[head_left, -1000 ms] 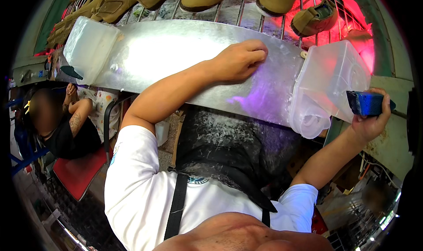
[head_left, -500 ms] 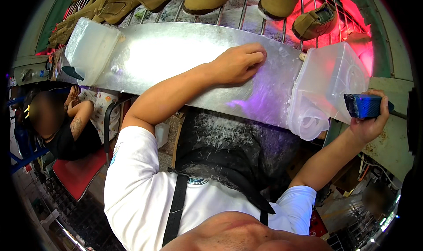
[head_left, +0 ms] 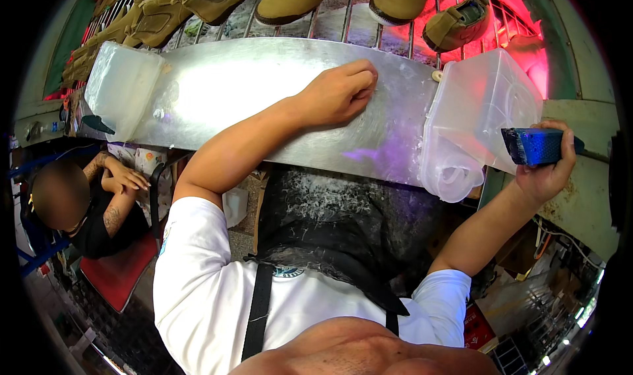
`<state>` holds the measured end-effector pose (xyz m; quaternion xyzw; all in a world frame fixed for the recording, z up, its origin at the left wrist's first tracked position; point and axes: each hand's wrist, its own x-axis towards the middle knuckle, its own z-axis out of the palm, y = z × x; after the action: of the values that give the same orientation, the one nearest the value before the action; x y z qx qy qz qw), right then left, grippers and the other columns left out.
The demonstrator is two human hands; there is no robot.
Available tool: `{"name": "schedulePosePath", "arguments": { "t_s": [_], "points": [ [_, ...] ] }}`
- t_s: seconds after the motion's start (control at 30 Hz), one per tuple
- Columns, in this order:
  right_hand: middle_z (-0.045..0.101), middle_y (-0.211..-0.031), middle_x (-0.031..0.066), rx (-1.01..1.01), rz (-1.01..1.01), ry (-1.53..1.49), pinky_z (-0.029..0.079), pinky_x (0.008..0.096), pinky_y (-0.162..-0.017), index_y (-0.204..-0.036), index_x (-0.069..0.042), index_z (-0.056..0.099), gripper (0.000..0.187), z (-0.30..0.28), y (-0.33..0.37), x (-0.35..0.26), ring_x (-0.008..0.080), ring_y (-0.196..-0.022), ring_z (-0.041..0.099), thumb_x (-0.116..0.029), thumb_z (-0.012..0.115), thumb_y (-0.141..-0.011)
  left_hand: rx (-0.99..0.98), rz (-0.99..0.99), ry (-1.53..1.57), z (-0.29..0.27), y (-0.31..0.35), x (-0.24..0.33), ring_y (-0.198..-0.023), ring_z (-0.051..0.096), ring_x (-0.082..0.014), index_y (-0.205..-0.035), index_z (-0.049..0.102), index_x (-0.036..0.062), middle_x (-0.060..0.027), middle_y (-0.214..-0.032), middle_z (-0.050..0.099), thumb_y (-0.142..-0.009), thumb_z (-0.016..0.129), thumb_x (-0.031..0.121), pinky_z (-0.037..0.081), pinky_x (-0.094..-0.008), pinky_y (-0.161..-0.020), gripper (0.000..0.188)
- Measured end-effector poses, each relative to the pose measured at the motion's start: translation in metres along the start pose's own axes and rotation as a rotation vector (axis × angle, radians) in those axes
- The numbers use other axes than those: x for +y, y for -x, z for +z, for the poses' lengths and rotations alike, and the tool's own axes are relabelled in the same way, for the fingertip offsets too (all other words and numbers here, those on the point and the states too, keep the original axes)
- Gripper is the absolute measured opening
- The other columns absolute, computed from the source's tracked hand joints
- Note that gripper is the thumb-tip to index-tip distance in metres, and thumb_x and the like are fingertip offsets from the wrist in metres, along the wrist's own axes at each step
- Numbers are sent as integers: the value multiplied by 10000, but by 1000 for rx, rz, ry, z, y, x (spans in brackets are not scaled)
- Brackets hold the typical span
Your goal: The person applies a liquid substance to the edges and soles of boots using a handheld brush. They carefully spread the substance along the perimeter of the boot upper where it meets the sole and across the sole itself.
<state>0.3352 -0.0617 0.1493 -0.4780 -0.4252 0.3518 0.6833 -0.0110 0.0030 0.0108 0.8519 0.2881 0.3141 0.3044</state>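
Observation:
My left hand (head_left: 339,93) is closed in a fist on the shiny metal sheet (head_left: 217,105) in front of me. The undersides of its curled fingers are hidden, so I cannot tell whether anything is in them. Out to the right, my right hand (head_left: 550,174) grips a blue block-shaped tool (head_left: 544,145) with a dark, worn end. Its fingers wrap round the far side of the tool, which is raised beside a translucent plastic tub (head_left: 491,105). That tub lies tipped at the sheet's right end.
Another translucent tub (head_left: 122,85) stands at the sheet's left end. Tan shoes (head_left: 300,0) line a metal rack beyond, lit red at the right. At the left, a person (head_left: 112,203) with folded arms sits on a red chair (head_left: 122,279).
The whole view has shifted slightly. My left fist stays on the sheet, and my right hand still holds the blue tool. The seated person's arms have changed position, showing a hand more clearly.

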Motion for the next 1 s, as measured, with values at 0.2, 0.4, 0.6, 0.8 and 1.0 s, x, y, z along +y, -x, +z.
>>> {"name": "schedulePosePath", "arguments": {
  "t_s": [0.2, 0.4, 0.6, 0.8, 1.0],
  "points": [
    [618, -783, 132, -28, -4, 17, 399, 242, -492, -898, 34, 645, 412, -1, -3, 0, 157, -600, 566, -350, 530, -993, 103, 103, 17, 4, 0, -1, -894, 609, -301, -846, 501, 15, -136, -1054, 583, -842, 681, -25, 522, -373, -749, 185],
    [608, -791, 130, 79, -17, 38, 458, 263, -591, -922, 21, 651, 418, -5, -1, 5, 179, -674, 588, -375, 535, -988, 123, 91, -14, -4, 1, -2, -890, 582, -304, -893, 536, 12, -136, -1029, 563, -832, 691, -20, 506, -367, -770, 169],
    [620, -790, 127, 130, 4, 27, 385, 251, -452, -938, 14, 644, 423, 1, -3, 6, 158, -561, 562, -388, 527, -1002, 368, -31, -121, -53, -5, -5, -828, 631, -234, -1008, 639, 36, -110, -988, 635, -851, 763, 90, 535, -333, -733, 208],
    [615, -780, 119, 47, 36, 26, 354, 247, -423, -946, 21, 654, 412, -4, -1, 1, 148, -531, 544, -369, 530, -999, 978, -631, -830, -249, -9, -89, -888, 711, -404, -1001, 706, -78, -261, -956, 727, -849, 670, 284, 574, -448, -778, 395],
    [625, -796, 118, 42, 11, 9, 404, 243, -471, -899, 51, 676, 396, -2, -4, 5, 142, -588, 568, -322, 571, -980, 1162, -1192, 87, -371, 42, -207, -688, 685, -238, -1018, 687, 5, -122, -844, 684, -945, 683, 224, 619, -369, -597, 231]
  ]
}}
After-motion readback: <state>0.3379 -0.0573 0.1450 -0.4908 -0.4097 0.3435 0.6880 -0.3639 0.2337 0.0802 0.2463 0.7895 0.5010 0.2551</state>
